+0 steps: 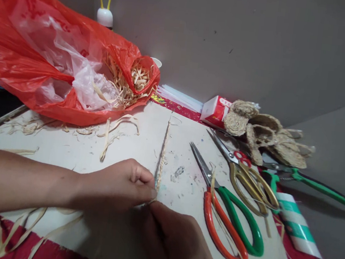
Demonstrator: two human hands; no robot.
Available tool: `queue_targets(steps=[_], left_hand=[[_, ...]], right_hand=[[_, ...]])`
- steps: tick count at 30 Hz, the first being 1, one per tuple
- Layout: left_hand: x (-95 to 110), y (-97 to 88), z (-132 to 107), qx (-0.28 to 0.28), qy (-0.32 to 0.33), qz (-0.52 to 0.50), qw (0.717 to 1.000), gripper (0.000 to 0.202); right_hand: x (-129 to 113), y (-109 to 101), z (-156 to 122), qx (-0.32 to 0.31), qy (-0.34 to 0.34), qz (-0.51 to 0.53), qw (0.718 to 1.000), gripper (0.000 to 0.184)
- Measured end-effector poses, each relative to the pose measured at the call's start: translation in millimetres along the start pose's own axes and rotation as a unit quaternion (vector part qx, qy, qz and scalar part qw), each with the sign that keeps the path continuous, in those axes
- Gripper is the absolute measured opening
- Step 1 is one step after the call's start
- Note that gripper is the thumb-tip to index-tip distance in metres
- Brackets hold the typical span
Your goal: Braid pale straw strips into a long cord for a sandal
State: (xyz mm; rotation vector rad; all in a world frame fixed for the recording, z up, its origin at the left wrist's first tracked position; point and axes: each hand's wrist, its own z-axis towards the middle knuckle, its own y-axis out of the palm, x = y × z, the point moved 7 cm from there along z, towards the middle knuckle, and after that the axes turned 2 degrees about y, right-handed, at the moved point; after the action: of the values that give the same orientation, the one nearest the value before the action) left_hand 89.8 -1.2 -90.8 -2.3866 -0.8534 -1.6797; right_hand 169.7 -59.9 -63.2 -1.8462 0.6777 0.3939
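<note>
One straw cord [163, 153], thin: it lies on the white tabletop [187, 214], left of the red-and-green scissors [224, 195], our landmark, and runs down to the hands. One left hand [123, 182], left of the scissors: thumb and finger pinched together with no gap, the cord caught between them. One right hand [178, 238], just to the near left of the scissors: fingers drawn in, tips at the cord's near end; we cannot tell whether they grip it. Done, by our judgement: the stretch of cord beyond the fingers, which looks worked into one even line. Left over: loose strips [106, 138] well to the left of the scissors, and more straw in the red bag [102, 38] to their far left; how much of it is wanted we cannot say. Also listed: gold-handled scissors [239, 170], just beyond the landmark pair, and woven straw pieces [238, 120] farther beyond. Hidden or unclear: the cord's near end, covered by the fingers; the right hand's underside, lost in shadow; the cord's thin far tip, too faint for us to follow; the right wrist, cut off at the bottom edge; the bag's depths, screened by crumpled plastic.
</note>
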Motion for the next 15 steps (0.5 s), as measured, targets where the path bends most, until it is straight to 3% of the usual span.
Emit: queue_targets(steps=[8,12,15], left_hand=[[5.7,3.8,-0.3,0.034,0.008,-0.023,0.999,0.023],[3.9,8.2,-1.4,0.039,0.011,-0.076,0.996,0.018],[0.2,8.1,-1.4,0.062,0.000,-0.105,0.993,0.014]], right_hand=[[-8.5,-1.2,-2.6,0.050,-0.070,-0.150,0.985,0.021],[-11.8,5.5,-4.7,0.081,-0.130,-0.248,0.957,0.011],[-17.9,14.5,-7.9,0.093,-0.173,-0.284,0.939,0.016]])
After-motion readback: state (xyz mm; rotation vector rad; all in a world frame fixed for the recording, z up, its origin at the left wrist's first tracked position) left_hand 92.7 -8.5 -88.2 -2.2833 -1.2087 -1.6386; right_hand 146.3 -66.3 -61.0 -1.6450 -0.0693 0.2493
